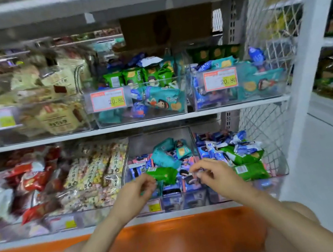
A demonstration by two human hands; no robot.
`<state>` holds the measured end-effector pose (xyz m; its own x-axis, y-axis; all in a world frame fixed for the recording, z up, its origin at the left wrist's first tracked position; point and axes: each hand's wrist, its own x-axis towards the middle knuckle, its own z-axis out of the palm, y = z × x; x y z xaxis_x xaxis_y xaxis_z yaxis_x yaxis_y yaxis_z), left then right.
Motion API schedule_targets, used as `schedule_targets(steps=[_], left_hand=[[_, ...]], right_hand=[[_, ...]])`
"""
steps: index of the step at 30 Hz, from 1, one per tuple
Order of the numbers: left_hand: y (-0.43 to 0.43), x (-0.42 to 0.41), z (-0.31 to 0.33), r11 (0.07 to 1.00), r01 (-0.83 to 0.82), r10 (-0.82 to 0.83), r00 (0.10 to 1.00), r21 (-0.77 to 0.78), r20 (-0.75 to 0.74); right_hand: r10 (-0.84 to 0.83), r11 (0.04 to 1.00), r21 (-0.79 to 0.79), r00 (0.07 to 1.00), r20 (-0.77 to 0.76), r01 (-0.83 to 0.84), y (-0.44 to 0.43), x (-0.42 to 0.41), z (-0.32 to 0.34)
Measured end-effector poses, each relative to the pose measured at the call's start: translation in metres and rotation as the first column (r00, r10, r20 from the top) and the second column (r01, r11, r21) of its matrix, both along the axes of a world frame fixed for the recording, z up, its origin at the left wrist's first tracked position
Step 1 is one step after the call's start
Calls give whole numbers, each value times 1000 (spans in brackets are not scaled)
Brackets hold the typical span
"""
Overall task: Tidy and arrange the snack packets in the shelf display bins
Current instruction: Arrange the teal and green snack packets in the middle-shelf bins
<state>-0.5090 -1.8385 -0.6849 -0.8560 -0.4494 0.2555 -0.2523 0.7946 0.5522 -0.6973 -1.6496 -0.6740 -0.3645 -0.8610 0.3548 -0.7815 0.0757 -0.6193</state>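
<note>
Plastic see-through middle bin (158,138) on low shelf (48,237) holds blue packets (171,191) and teal packets (164,155). Left hand (137,192) pinches green packet (165,175) by its near end, over front of that bin, touching pile. Right hand (212,174) just beside, fingers curled, tips at dark packet (188,179); too blurry, cannot tell if it grips. Right bin (274,180) next door: green and blue packets mixed. Upper shelf bins carry yellow price tags (117,100). Orange strip (179,239) below.
</note>
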Motion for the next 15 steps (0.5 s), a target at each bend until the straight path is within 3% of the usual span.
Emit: schedule_targets(steps=[5, 15], left_hand=[[-1, -7, -1, 998, -34, 38, 996, -60, 76], [-40, -64, 6, 996, -91, 89, 971, -2, 222]], right_hand=[[-5, 1000, 23, 1000, -7, 6, 3, 14, -7], [-40, 987, 150, 997, -64, 49, -54, -8, 13]])
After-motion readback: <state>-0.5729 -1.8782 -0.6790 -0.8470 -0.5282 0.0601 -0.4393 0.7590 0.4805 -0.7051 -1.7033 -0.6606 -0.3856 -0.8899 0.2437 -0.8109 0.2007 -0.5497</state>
